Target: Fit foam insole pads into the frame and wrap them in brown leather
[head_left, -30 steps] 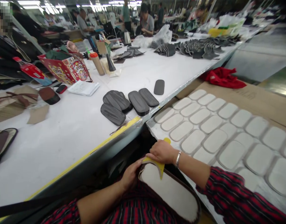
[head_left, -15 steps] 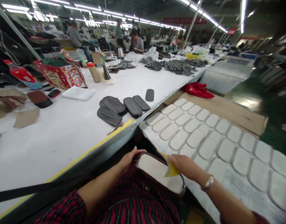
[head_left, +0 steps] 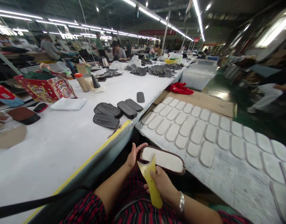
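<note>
My right hand [head_left: 163, 182] grips a flat yellow scraper [head_left: 150, 183] with a curved notch at its upper end. The tool is tilted, and its notched tip overlaps the near left part of an oval shoe-sole-like piece [head_left: 165, 159] in this view. That piece has a white face and a dark brown rim with a rough edge. At its left end, my left hand [head_left: 133, 157] has its fingers stretched out against the rim and its thumb raised apart. What supports the piece from below is hidden.
To the right, a board [head_left: 241, 186] carries rows of white oval pieces with grey edges. Dark grey oval pads [head_left: 107, 119] lie on the white table [head_left: 51, 155] to the left. A red cloth [head_left: 180, 88] and cardboard [head_left: 214, 105] are beyond the board. Other people work farther back.
My right hand has drawn the scraper left and toward my body, turning it notch-up. The oval piece now lies flatter, and the left hand's thumb has lifted. The view has swung right.
</note>
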Available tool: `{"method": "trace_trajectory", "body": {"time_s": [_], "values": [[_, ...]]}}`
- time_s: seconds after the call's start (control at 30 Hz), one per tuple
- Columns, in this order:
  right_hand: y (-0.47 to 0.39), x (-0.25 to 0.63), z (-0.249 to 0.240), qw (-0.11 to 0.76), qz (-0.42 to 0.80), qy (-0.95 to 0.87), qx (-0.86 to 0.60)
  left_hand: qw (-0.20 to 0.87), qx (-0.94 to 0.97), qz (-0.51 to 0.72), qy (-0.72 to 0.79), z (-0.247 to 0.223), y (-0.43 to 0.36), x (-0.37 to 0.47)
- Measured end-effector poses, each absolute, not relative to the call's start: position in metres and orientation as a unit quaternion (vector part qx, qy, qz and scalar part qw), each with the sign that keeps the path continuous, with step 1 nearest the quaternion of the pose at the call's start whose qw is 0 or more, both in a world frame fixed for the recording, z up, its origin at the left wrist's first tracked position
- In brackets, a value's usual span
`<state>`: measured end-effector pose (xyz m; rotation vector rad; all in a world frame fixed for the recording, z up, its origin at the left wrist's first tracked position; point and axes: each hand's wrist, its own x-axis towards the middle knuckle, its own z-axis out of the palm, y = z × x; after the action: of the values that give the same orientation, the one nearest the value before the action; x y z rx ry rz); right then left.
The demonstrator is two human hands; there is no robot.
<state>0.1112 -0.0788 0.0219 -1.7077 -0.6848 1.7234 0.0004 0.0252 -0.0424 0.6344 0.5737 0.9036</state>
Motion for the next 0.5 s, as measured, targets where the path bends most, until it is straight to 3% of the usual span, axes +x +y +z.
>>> {"method": "trace_trajectory", "body": {"time_s": [0.27,0.5], "values": [[-0.074,0.066,0.006,0.444,0.717,-0.109,-0.526,0.807,0.388,0.348,0.278,-0.032,0.052,0.002],[-0.074,0.068,-0.003,0.487,0.737,-0.065,-0.465,0.681,0.562,0.272,0.383,-0.022,0.061,0.014]]}}
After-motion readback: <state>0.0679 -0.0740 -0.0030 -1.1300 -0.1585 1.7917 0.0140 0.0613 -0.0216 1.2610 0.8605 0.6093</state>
